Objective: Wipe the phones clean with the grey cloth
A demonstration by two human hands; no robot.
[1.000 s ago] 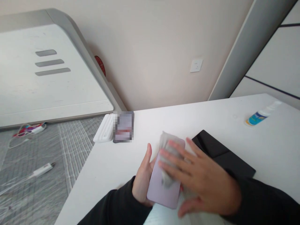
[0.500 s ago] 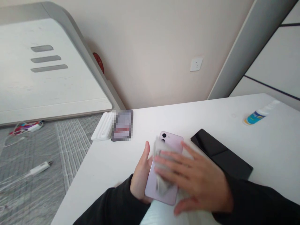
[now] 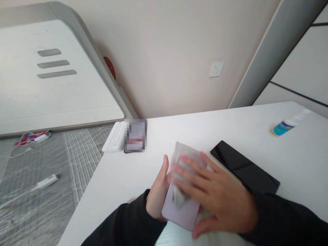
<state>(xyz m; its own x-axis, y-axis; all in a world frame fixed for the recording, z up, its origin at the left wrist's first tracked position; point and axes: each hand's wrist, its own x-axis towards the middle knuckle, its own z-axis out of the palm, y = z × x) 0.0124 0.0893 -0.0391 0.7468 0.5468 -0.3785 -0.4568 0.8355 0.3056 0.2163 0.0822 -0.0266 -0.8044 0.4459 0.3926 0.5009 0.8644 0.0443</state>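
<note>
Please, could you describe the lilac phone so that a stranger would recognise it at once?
Over the near part of the white table, the left hand holds the lilac phone. A pale cloth under the right hand partly covers it. Its lilac colour distinguishes it from the black slab to the right.

I see the phone (image 3: 179, 212) lying aslant in the left hand (image 3: 158, 196), its smooth lilac face up, corners rounded, lower end bare. The cloth (image 3: 181, 150), thin, pale grey and creased, covers much of its upper part; I see it slightly blurred, beneath the right hand's (image 3: 217, 191) spread fingers.
</note>
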